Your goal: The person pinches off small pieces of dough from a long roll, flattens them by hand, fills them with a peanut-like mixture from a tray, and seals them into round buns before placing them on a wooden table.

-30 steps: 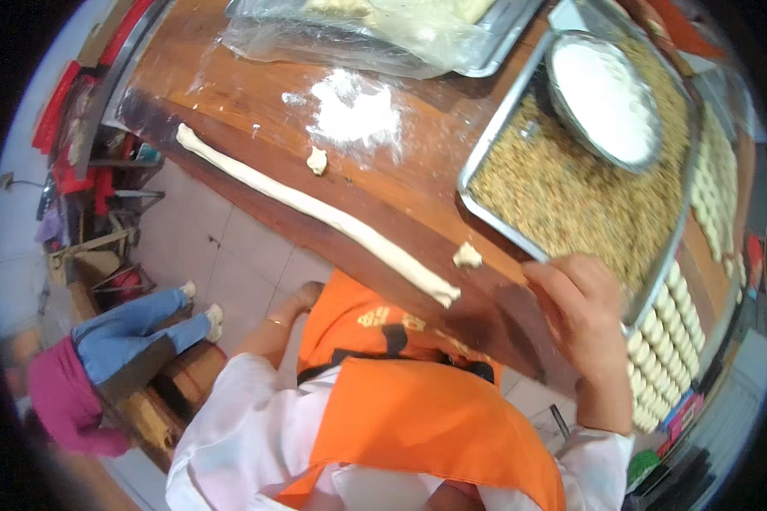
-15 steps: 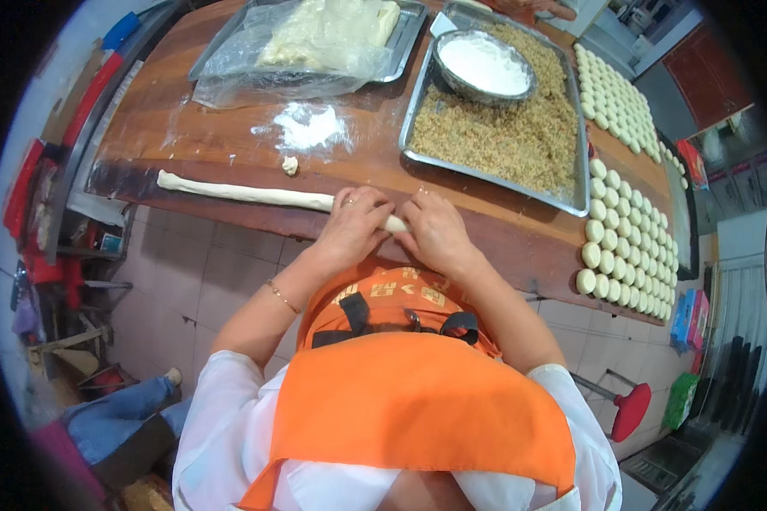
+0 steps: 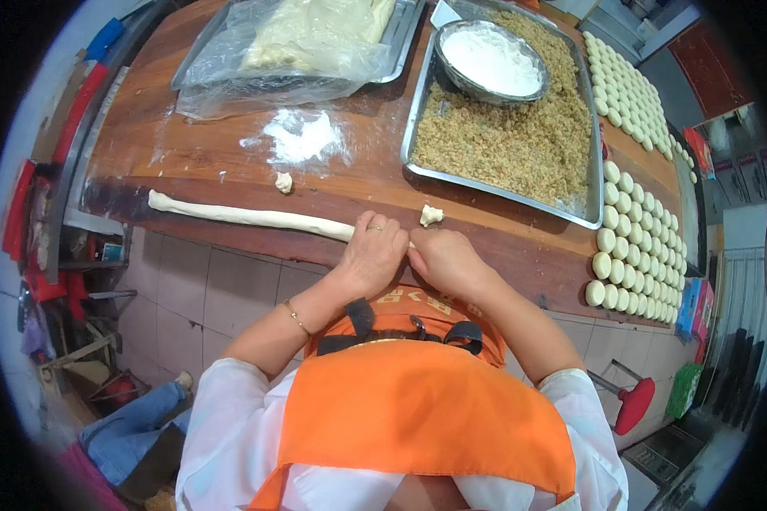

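Observation:
A long pale dough rope (image 3: 256,220) lies along the near edge of the wooden table. My left hand (image 3: 377,254) is closed over its right end, fingers curled on the dough. Beside it, my right hand (image 3: 443,260) pinches that same end, its fingertips partly hidden. Two small dough scraps sit behind the rope, one (image 3: 284,182) behind its middle, the other (image 3: 431,215) just above my right hand. A white patch of flour (image 3: 302,136) is spread on the wood farther back.
Behind stand a metal tray (image 3: 503,200) of crumbly filling with a flour bowl (image 3: 492,66) in it, and plastic-covered dough (image 3: 307,38). Rows of round dough pieces (image 3: 622,238) line the right side. A person's jeans-clad legs (image 3: 136,426) show lower left, a red stool (image 3: 635,400) lower right.
A second ago my hands were apart, off the rope. Both have come onto its right end, and since half a second ago the right fingers have curled tighter. The view has also tilted.

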Motion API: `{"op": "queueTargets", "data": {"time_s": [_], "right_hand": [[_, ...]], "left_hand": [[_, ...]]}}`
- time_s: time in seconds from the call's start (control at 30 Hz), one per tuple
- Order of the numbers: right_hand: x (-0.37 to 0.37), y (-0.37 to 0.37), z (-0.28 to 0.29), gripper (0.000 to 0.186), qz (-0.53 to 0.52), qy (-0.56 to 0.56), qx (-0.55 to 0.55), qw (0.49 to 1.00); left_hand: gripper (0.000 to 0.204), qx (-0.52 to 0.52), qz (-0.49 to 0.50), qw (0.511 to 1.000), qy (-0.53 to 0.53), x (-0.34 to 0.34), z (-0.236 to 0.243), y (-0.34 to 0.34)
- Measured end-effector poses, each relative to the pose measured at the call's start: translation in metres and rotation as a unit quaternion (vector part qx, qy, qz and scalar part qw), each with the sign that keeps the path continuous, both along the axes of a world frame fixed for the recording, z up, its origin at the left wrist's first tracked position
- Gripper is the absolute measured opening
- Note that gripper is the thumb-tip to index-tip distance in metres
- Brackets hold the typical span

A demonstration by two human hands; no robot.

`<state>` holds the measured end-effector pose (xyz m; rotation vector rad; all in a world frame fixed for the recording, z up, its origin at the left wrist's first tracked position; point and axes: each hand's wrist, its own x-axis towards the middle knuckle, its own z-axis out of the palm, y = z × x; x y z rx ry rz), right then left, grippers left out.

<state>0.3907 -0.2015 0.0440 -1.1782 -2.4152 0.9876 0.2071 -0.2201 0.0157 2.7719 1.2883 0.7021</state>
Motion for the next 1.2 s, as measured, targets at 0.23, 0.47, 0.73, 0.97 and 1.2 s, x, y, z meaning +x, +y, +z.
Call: {"op": "queueTargets", "data": {"time_s": [0.23, 0.47, 0.73, 0.97, 1.2], "right_hand": [[0.049, 0.001, 0.009, 0.025, -0.233, 0.405, -0.447, 0.762], [0.035, 0.02, 0.065, 0.032, -0.199, 0.101, 0.003, 0.975], [-0.052, 0.061, 0.08, 0.032, -0.088, 0.272, 0.262, 0.922], [-0.064, 0.067, -0.016, 0.024, 0.059, 0.073, 0.26, 0.961], [-0.059, 0.063, -0.006, 0.033, -0.081, 0.158, 0.176, 0.968]], "left_hand": [[0.034, -0.215, -0.002, 0.972, -0.099, 0.01, 0.033, 0.002], [0.017, -0.236, 0.002, 0.96, -0.15, 0.043, 0.006, 0.042], [0.02, -0.289, 0.072, 0.912, -0.283, 0.016, 0.022, 0.03], [0.013, -0.172, 0.267, 0.889, -0.329, -0.076, 0.064, 0.002], [0.013, -0.148, 0.286, 0.883, -0.343, -0.084, 0.054, 0.014]]}}
